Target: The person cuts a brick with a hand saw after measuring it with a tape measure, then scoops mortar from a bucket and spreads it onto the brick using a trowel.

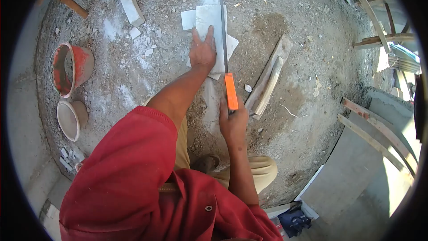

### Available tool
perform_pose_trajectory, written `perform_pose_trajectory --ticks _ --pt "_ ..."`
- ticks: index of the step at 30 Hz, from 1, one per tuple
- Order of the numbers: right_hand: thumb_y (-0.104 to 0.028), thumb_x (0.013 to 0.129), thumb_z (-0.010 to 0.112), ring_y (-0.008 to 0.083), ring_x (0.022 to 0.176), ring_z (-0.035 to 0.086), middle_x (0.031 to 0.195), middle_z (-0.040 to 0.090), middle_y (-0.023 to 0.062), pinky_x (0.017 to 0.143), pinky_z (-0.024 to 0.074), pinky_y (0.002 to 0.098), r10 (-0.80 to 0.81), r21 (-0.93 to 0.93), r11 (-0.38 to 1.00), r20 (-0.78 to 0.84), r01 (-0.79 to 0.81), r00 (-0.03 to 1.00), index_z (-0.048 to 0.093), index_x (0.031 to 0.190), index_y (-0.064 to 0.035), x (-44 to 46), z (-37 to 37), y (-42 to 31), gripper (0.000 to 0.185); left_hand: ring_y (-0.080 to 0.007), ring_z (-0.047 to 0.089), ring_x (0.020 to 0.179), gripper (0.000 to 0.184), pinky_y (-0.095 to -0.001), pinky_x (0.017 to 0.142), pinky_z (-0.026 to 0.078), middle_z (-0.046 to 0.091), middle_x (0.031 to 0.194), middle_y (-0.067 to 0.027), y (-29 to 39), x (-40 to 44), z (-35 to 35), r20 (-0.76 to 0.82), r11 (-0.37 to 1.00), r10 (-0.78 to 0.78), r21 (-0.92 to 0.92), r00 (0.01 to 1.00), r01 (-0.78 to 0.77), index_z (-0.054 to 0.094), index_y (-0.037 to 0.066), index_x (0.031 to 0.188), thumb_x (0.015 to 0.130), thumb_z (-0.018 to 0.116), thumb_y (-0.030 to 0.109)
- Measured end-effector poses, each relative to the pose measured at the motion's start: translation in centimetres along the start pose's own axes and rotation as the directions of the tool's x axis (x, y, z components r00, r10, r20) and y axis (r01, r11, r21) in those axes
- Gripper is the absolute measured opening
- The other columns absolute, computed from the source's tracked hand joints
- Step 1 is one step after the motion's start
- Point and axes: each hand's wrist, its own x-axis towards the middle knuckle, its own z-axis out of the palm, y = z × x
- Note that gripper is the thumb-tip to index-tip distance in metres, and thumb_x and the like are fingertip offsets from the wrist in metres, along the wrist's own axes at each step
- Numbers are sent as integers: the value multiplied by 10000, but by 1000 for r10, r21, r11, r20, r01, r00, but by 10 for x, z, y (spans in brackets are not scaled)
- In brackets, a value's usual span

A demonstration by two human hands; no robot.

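Note:
My left hand (203,53) lies on a white block (208,16), fingers spread and pressing on its top. In my right hand (234,122) is the orange handle of a handsaw (231,90), fingers wrapped around it. The saw's long blade points away from me along the block's right side; whether it has cut into the block cannot be made out. Other white pieces, such as a flat slab (188,20), show beneath and beside the block. White dust lies around the far end of the blade.
Another white block (131,7) lies at the far left near broken chips. Two buckets, one red-stained (84,68) and one smaller (80,115), stand along the left wall. Right of the saw lie pieces of wood (270,87). Boards (376,138) lean at the right.

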Motion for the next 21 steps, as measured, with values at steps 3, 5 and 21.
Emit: perform_pose_trajectory --ticks 3,5,21 --pt "-136 934 703 466 759 682 773 663 225 639 537 453 63 -17 998 43 -62 997 628 1008 -7 -88 -36 7 166 -462 566 1216 508 -513 905 568 281 1584 -268 -7 0 11 -75 999 49 -3 996 -50 429 376 1532 1033 515 330" --pt "-125 933 703 443 808 705 762 664 217 676 552 431 95 -31 995 35 -94 995 626 1000 -4 -82 -34 3 158 -460 560 1223 509 -515 907 567 277 1586 -264 -7 2 12 -66 1000 30 8 997 -29 431 379 1530 1031 520 329" --pt "-186 946 701 480 670 615 723 616 240 546 459 491 -47 6 999 -40 47 998 581 887 -24 23 26 32 210 -480 579 1213 497 -534 928 557 268 1602 -275 -2 -2 6 -29 998 24 52 999 -23 439 383 1528 1038 511 342"
